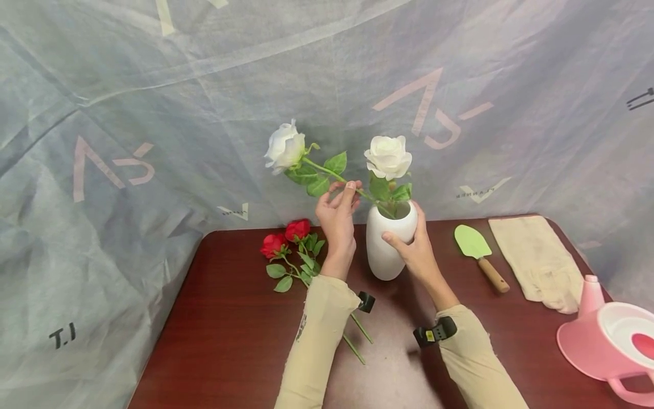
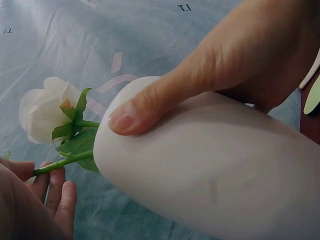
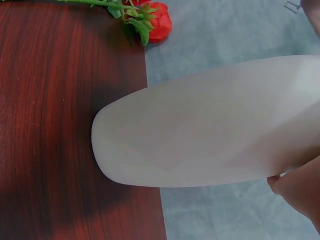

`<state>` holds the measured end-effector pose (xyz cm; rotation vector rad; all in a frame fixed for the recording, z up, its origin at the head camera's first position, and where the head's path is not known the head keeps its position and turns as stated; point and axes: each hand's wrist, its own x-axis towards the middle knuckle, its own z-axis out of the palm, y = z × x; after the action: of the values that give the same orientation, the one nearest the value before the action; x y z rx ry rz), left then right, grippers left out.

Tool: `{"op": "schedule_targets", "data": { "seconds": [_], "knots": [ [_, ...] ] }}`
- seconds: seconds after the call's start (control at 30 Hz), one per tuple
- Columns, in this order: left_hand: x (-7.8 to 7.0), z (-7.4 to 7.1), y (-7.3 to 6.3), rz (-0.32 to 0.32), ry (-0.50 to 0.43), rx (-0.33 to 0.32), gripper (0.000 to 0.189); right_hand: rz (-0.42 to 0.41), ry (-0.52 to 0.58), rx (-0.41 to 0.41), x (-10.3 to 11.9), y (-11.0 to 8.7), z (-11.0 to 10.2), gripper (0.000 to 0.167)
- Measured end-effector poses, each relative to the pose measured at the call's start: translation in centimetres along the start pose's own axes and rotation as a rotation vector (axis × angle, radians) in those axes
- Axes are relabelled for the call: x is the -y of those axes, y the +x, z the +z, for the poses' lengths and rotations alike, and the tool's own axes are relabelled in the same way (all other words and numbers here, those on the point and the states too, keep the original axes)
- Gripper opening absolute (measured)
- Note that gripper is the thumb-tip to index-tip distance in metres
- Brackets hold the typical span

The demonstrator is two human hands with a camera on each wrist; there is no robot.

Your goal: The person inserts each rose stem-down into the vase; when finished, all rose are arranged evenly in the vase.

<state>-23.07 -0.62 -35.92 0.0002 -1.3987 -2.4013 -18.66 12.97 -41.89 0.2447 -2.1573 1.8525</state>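
My left hand (image 1: 337, 218) pinches the green stem of a white rose (image 1: 285, 149) between thumb and fingers. That rose leans left, and its stem's lower end reaches into the mouth of a white vase (image 1: 384, 250). Another white rose (image 1: 388, 157) stands upright in the vase. With the thumb on the near side, my right hand (image 1: 419, 250) grips the vase around its upper part. In the left wrist view, the right thumb presses close to the rim, and the left fingers (image 2: 56, 195) hold the stem beside it. Whether the vase's base touches the table cannot be told.
Two red roses (image 1: 286, 237) lie on the dark red table (image 1: 219, 341), their stems passing under the left forearm. To the right are a green trowel (image 1: 472, 243) with a wooden handle, a beige cloth (image 1: 531, 255) and a pink watering can (image 1: 582, 346). Grey sheeting hangs behind.
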Motion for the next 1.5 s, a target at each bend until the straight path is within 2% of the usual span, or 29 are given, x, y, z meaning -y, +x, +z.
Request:
{"op": "schedule_targets", "data": {
  "seconds": [0.23,0.3,0.5,0.6,0.67,0.73,0.8,0.9,0.97,1.07,1.17,1.3,1.5],
  "knots": [
    [0.2,0.3,0.1,-0.066,0.084,0.043,0.014,0.010,0.004,0.003,0.2,-0.1,0.1,0.086],
    [0.2,0.3,0.2,-0.066,0.130,0.060,0.012,0.010,0.004,0.010,0.2,0.0,0.1,0.087],
    [0.5,0.7,0.4,-0.046,0.312,0.172,0.012,0.001,-0.010,-0.008,0.2,0.1,-0.2,0.086],
    [0.8,0.8,0.4,-0.038,0.346,0.181,0.016,-0.003,-0.012,-0.010,0.2,0.2,-0.3,0.086],
    [1.0,0.9,0.3,-0.052,0.382,0.172,0.022,0.001,-0.005,-0.003,0.2,0.1,-0.3,0.086],
    [1.1,0.9,0.2,-0.081,0.423,0.192,0.030,0.007,0.001,0.000,0.2,0.1,-0.3,0.086],
    [1.1,0.8,0.1,-0.124,0.472,0.244,0.041,0.014,0.001,0.003,0.2,0.0,-0.3,0.086],
    [0.9,0.4,-0.4,-0.216,0.598,0.356,0.068,0.023,-0.005,0.003,0.2,-0.1,-0.3,0.086],
    [0.8,-0.1,-0.8,-0.287,0.682,0.411,0.083,0.027,-0.008,0.003,0.2,-0.2,-0.3,0.087],
    [0.9,-1.2,-1.5,-0.341,0.771,0.448,0.098,0.026,-0.011,-0.001,0.2,-0.1,-0.2,0.088],
    [1.5,-2.7,-2.2,-0.331,0.764,0.438,0.097,0.023,-0.013,-0.008,0.1,-0.1,-0.1,0.088],
    [2.2,-5.1,-3.0,-0.299,0.736,0.393,0.086,0.032,-0.019,-0.016,0.0,-0.1,-0.1,0.088],
    [2.6,-10.5,-3.9,-0.266,0.688,0.305,0.077,0.036,-0.005,-0.017,0.0,-0.2,0.1,0.088]
  ]
}}
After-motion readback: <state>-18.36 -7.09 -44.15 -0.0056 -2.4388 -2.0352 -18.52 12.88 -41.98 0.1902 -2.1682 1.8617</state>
